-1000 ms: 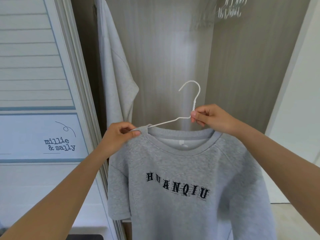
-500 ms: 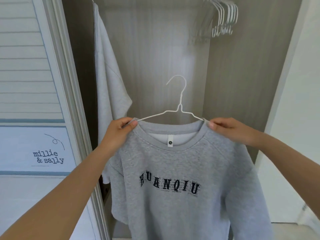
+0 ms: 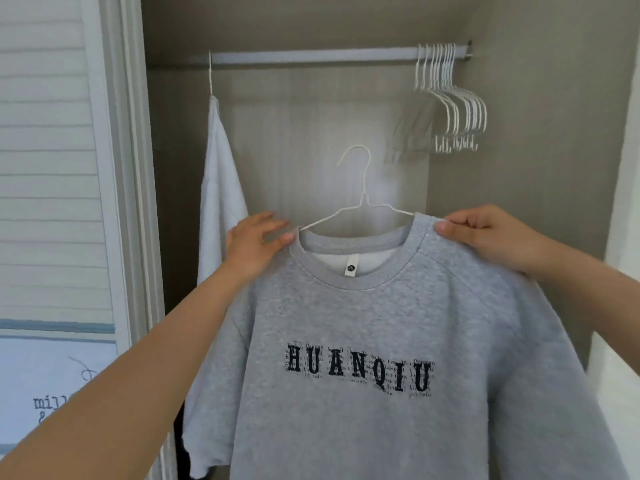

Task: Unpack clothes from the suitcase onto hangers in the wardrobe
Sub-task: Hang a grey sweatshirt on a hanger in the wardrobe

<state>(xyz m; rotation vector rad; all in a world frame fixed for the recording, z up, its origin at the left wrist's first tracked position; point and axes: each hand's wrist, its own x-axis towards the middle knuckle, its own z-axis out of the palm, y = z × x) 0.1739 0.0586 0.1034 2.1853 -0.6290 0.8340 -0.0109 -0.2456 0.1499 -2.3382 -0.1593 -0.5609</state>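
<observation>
A grey sweatshirt [image 3: 363, 323] with dark "HUANQIU" lettering hangs on a white wire hanger [image 3: 360, 199], held up in front of the open wardrobe. My left hand [image 3: 254, 242] pinches the left shoulder at the collar. My right hand [image 3: 485, 233] grips the right shoulder by the collar. The hanger's hook points up, well below the wardrobe rail [image 3: 311, 56]. The suitcase is out of view.
A pale garment [image 3: 220, 188] hangs at the rail's left end. Several bare white hangers [image 3: 450, 98] bunch at the rail's right end. A slatted white door [image 3: 52, 168] stands on the left and a white wall [image 3: 623, 220] on the right.
My right hand left the hanger's neck and took the right shoulder. The sweatshirt now sits level on the hanger, and my view has tilted up so the rail shows.
</observation>
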